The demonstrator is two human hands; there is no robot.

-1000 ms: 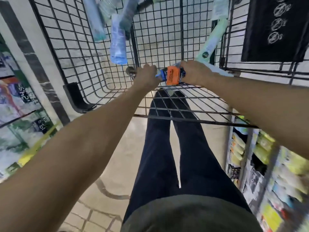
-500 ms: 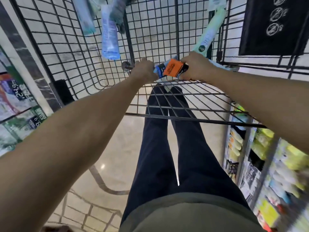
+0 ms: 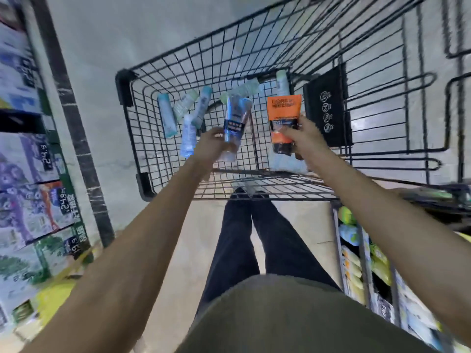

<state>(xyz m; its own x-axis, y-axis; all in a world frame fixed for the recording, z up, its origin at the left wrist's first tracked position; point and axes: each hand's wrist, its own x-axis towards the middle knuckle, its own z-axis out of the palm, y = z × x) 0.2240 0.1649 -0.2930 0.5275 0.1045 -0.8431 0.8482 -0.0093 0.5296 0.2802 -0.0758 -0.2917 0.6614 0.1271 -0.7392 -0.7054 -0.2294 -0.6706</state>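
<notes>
— Both hands have parted since a moment ago: then they sat knuckle to knuckle with the two tubes bunched between them, and now each lifts its own.

— How do the fingers lie?

— The left hand [image 3: 211, 147] has its fingers curled around the lower half of the blue tube [image 3: 235, 121], and the tube stands up past the fingertips. The right hand [image 3: 304, 138] pinches the orange tube [image 3: 284, 108] near its middle, with the printed face turned towards the head.

— Are the tubes touching each other?

— No, they are clearly apart, with a gap of bare wire between them.

— What is beyond the fingertips?

— The cart [image 3: 280, 192] basket. Both tubes hang over it, just ahead of its near rim. Further out and to the left of the left hand, the pale tubes [image 3: 167, 115] lie loose on the basket floor.

— What does this mean for the job?

— I judge that the two are being compared or are ready to drop in. Neither is released yet. Store shelves [image 3: 356, 263] flank the arms, blurred.
</notes>
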